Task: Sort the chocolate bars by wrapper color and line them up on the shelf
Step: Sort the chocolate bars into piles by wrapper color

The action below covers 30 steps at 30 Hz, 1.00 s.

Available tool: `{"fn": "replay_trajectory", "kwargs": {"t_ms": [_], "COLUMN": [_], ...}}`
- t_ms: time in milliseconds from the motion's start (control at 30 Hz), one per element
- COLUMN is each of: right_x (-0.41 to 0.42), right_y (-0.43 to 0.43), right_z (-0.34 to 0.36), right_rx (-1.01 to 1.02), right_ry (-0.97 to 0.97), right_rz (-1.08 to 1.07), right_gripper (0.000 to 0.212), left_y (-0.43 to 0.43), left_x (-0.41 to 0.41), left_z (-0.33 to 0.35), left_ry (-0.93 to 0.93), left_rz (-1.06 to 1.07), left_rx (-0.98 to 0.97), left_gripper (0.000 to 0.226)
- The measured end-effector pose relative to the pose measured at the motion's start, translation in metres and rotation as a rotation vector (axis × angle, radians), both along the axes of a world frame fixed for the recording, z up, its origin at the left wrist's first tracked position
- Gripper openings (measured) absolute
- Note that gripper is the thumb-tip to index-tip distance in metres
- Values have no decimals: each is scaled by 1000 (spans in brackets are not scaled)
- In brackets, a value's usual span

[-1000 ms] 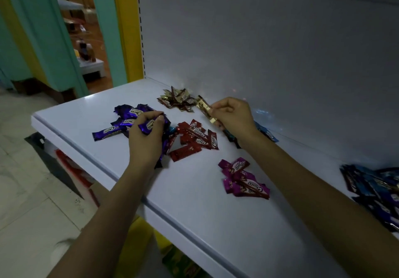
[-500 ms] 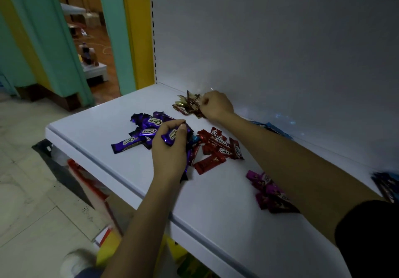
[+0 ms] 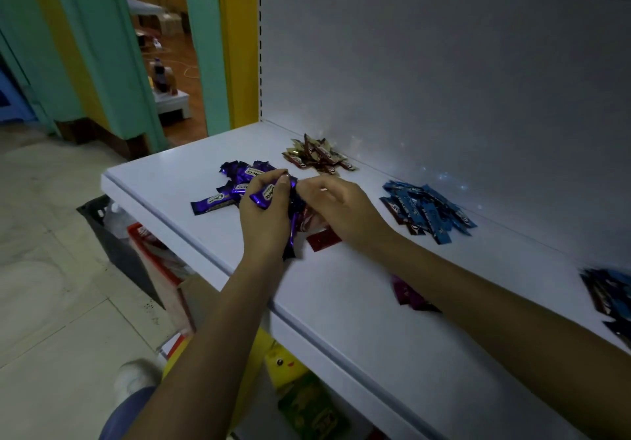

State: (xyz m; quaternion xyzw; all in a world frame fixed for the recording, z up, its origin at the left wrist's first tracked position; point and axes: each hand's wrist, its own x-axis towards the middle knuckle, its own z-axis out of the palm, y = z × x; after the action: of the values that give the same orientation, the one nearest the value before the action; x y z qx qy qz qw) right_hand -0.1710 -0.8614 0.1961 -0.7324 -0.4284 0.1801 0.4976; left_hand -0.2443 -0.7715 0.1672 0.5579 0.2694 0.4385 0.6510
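Note:
On the white shelf (image 3: 345, 306) lie sorted heaps of chocolate bars. A purple pile (image 3: 232, 185) sits at the left and a gold-brown pile (image 3: 319, 158) at the back. Further right is a light blue pile (image 3: 428, 211). My left hand (image 3: 263, 217) grips a bundle of purple bars (image 3: 263, 197) above the shelf. My right hand (image 3: 345, 214) pinches the upper end of that bundle. Red bars (image 3: 322, 240) lie partly hidden under my right hand. My right forearm partly hides the magenta bars (image 3: 409, 294).
A dark blue heap (image 3: 611, 299) lies at the right edge, cut off by the frame. The grey back panel (image 3: 444, 81) rises behind the shelf. Under the shelf are a red crate (image 3: 150, 252), a black crate (image 3: 102, 221) and yellow and green packs (image 3: 300, 392).
My right hand left the gold bar at the gold-brown pile and came back to meet the purple bundle in my left hand. The light blue pile is now uncovered.

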Motion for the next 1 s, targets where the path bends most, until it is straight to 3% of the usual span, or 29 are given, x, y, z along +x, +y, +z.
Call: {"fn": "replay_trajectory", "kwargs": {"t_ms": [200,300,600,867,1000], "right_x": [-10,-8,14,40,47], "right_y": [-1,1,0,0,-11], "right_z": [6,10,8,15,12], "right_rx": [-10,-46,47,18,-73], "right_ry": [139,161,363,292,91], "right_rz": [-22,-64,-83,-219,-215], "right_gripper": [24,27,22,14,13], "left_y": [-3,-5,-1,0,-4], "left_x": [0,1,7,5,1], "left_z": [-2,-3,-7,-7,-5], "left_ry": [24,61,104,59,96], "left_rz": [127,137,157,75,-59], "left_rx": [40,85,101,72,158], "left_gripper": [8,14,8,16,7]}}
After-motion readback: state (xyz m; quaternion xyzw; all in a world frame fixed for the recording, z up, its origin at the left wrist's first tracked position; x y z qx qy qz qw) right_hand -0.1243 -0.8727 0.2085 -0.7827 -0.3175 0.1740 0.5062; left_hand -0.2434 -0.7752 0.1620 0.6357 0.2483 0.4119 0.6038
